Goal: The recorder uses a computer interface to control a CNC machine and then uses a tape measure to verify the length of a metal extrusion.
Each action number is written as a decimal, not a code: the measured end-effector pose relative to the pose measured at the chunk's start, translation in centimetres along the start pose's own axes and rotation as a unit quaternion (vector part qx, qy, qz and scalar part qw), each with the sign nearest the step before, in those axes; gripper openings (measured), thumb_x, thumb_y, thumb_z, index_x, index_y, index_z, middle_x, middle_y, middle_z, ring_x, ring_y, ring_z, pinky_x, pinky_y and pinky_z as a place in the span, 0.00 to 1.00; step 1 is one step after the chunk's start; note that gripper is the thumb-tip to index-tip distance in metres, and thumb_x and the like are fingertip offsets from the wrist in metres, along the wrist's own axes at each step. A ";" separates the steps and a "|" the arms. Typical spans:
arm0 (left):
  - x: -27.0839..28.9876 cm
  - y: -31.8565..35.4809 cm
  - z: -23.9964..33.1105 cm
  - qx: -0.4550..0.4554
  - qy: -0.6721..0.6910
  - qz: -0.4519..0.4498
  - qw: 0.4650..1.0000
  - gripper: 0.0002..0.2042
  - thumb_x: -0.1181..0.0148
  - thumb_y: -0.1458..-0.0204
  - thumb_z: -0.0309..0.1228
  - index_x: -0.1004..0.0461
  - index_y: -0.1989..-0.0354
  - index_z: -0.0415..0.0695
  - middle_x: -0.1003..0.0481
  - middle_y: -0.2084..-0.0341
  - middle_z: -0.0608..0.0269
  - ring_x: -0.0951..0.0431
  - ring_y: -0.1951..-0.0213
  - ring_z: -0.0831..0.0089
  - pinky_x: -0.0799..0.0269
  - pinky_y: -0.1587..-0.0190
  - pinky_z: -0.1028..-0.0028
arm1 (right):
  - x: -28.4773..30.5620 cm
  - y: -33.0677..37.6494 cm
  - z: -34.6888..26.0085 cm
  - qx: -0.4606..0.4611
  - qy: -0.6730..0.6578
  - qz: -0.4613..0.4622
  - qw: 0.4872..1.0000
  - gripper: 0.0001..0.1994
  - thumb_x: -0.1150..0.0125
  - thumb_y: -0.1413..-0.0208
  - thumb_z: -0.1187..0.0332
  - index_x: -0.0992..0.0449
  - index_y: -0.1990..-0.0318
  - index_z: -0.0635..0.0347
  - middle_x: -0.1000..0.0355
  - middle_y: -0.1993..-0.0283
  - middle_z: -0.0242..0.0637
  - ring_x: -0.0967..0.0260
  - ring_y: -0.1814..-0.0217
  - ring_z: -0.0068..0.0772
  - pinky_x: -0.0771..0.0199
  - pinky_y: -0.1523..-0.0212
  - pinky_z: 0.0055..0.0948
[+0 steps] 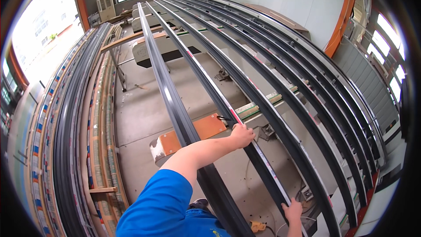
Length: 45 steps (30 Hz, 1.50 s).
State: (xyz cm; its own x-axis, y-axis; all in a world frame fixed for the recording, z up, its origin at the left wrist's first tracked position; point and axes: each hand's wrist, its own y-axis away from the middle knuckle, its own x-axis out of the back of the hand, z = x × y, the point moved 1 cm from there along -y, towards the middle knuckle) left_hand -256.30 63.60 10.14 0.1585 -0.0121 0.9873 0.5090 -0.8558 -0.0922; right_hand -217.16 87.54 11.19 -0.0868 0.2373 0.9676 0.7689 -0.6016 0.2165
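Long dark grey profiles lie side by side, running away from me. A narrow white strip with red marks (pixel 264 161) runs along the top of the second profile (pixel 206 84) from the left. My left hand (pixel 242 136) is closed over this profile at the strip, its arm reaching across the leftmost profile (pixel 163 79). Closer to me, my right hand (pixel 293 210) grips the same profile, thumb and fingers around its edge by the strip. The undersides of both grips are hidden.
Cross supports with orange pads (pixel 206 125) and green-edged rails (pixel 258 105) carry the profiles. More profiles (pixel 280 77) lie on the right. At left, bundled long bars (pixel 72 105) are stacked beside wrapped ones (pixel 103 118). A yellow connector (pixel 258 226) and cables lie low near me.
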 end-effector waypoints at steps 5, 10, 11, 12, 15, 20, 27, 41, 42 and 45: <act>-1.1 -3.3 -0.7 0.031 -0.005 0.013 0.999 0.10 0.44 0.43 0.38 0.21 0.55 0.55 0.23 0.58 0.67 0.20 0.58 0.61 0.25 0.72 0.47 | 0.9 -2.8 -0.9 0.001 0.010 0.040 0.999 0.24 0.25 0.54 0.53 0.24 0.59 0.64 0.24 0.63 0.61 0.25 0.56 0.67 0.25 0.52 0.56; 1.4 -2.7 -1.9 0.030 0.029 -0.069 0.997 0.14 0.43 0.43 0.36 0.23 0.48 0.57 0.22 0.54 0.67 0.18 0.51 0.60 0.20 0.64 0.55 | 0.4 -2.2 -0.7 0.031 0.021 0.002 0.999 0.24 0.26 0.53 0.52 0.23 0.58 0.63 0.24 0.64 0.61 0.25 0.57 0.66 0.24 0.53 0.55; 1.6 -2.4 -2.1 0.019 0.024 -0.082 0.996 0.15 0.42 0.44 0.36 0.23 0.47 0.57 0.22 0.54 0.66 0.18 0.51 0.61 0.20 0.63 0.56 | 0.3 -1.9 -1.1 0.035 0.013 0.007 0.999 0.24 0.26 0.53 0.52 0.23 0.58 0.63 0.24 0.62 0.62 0.25 0.56 0.67 0.24 0.51 0.56; 1.3 -2.1 -2.0 0.030 0.030 -0.077 0.996 0.15 0.40 0.44 0.37 0.23 0.48 0.57 0.22 0.53 0.65 0.19 0.50 0.59 0.20 0.63 0.53 | 0.7 -1.4 -1.6 0.031 0.005 0.011 0.999 0.24 0.26 0.53 0.52 0.23 0.58 0.63 0.24 0.64 0.61 0.25 0.56 0.66 0.24 0.51 0.55; 1.0 -0.8 -0.2 0.063 0.019 -0.092 0.994 0.14 0.41 0.43 0.37 0.22 0.49 0.56 0.22 0.53 0.65 0.20 0.49 0.57 0.21 0.64 0.48 | 0.3 -0.6 -1.0 0.041 0.004 -0.010 0.999 0.24 0.26 0.54 0.52 0.23 0.58 0.62 0.23 0.65 0.59 0.25 0.56 0.66 0.24 0.52 0.55; 1.7 -1.7 3.5 0.082 0.008 -0.071 0.994 0.12 0.44 0.42 0.36 0.19 0.53 0.55 0.21 0.57 0.64 0.20 0.52 0.53 0.23 0.68 0.42 | 0.4 -0.6 2.4 0.068 0.021 0.026 0.997 0.23 0.26 0.54 0.51 0.23 0.59 0.58 0.22 0.67 0.55 0.24 0.59 0.64 0.23 0.55 0.55; 2.3 -2.4 11.4 0.069 0.047 -0.091 0.992 0.11 0.38 0.48 0.35 0.16 0.57 0.49 0.19 0.60 0.59 0.18 0.56 0.51 0.23 0.72 0.43 | -0.1 2.2 10.6 0.040 0.009 0.061 0.997 0.23 0.24 0.59 0.53 0.23 0.63 0.60 0.24 0.67 0.57 0.26 0.61 0.66 0.25 0.58 0.56; 0.9 -2.3 12.2 -0.007 -0.005 -0.157 0.988 0.10 0.41 0.44 0.39 0.15 0.73 0.55 0.16 0.72 0.63 0.14 0.68 0.63 0.22 0.73 0.58 | 2.2 5.5 9.5 -0.012 -0.082 -0.081 0.993 0.20 0.34 0.47 0.51 0.21 0.54 0.55 0.22 0.56 0.52 0.25 0.49 0.57 0.26 0.48 0.50; -0.6 -2.4 10.3 -0.048 -0.011 -0.170 0.984 0.11 0.41 0.43 0.41 0.15 0.66 0.51 0.16 0.67 0.59 0.14 0.64 0.62 0.20 0.68 0.59 | -1.2 4.6 11.0 0.005 -0.105 0.020 0.994 0.21 0.32 0.48 0.51 0.22 0.52 0.52 0.21 0.56 0.49 0.24 0.50 0.56 0.24 0.50 0.50; 1.5 -2.6 8.7 -0.059 -0.019 -0.120 0.991 0.22 0.32 0.50 0.50 0.20 0.56 0.46 0.21 0.51 0.53 0.18 0.52 0.54 0.21 0.53 0.58 | 0.9 2.5 8.6 -0.015 -0.031 -0.013 0.999 0.19 0.31 0.51 0.50 0.20 0.54 0.47 0.20 0.59 0.44 0.22 0.55 0.51 0.21 0.55 0.49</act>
State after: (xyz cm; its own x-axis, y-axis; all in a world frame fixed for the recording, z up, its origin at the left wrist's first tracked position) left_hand -250.01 70.32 10.71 0.0779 0.2170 0.9731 0.4335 -0.8863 0.1629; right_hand -209.86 92.78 11.46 -0.0661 0.3003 0.9515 0.7469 -0.6175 0.2468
